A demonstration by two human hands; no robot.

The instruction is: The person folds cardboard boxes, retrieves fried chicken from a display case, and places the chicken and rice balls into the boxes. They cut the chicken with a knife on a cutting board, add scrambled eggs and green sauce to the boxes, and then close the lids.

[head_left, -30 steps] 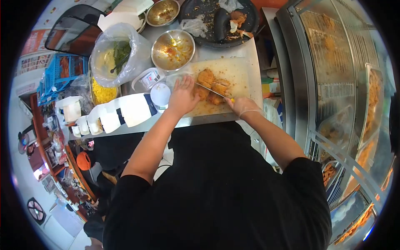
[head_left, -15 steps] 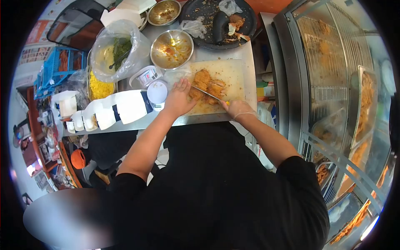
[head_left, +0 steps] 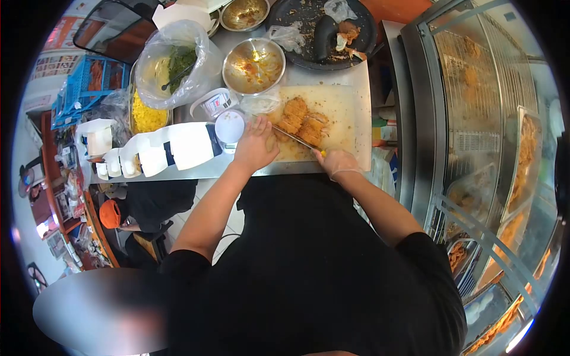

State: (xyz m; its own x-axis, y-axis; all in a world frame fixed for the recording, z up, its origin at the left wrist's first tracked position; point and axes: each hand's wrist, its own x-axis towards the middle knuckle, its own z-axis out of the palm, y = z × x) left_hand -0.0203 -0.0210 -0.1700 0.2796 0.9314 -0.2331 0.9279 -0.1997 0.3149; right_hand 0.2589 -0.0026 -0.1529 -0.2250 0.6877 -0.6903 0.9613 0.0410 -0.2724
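My right hand (head_left: 343, 164), in a clear plastic glove, is closed round the yellow handle of a knife (head_left: 297, 139). The blade slants up and left along the near side of a breaded fried chicken cutlet (head_left: 304, 123), which is split into pieces. Beneath it lies a pale cutting board (head_left: 347, 121) with crumbs and grease. My left hand (head_left: 257, 145) is at the board's left edge, fingers bent and close to the knife tip, steadying the near-left end of the chicken. What lies under its palm is hidden.
Left of the board stand a white-lidded tub (head_left: 230, 126) and a row of white boxes (head_left: 190, 146). Behind are a metal bowl (head_left: 254, 66), a plastic bag of greens (head_left: 178, 68) and a black tray (head_left: 297, 56). A glass cabinet (head_left: 475, 118) rises at right. Another person (head_left: 157, 204) is at lower left.
The view has shifted slightly, moving the table items right. The knife has come to the near side of the chicken, and my right hand has drawn a little toward me. The other person shows more.
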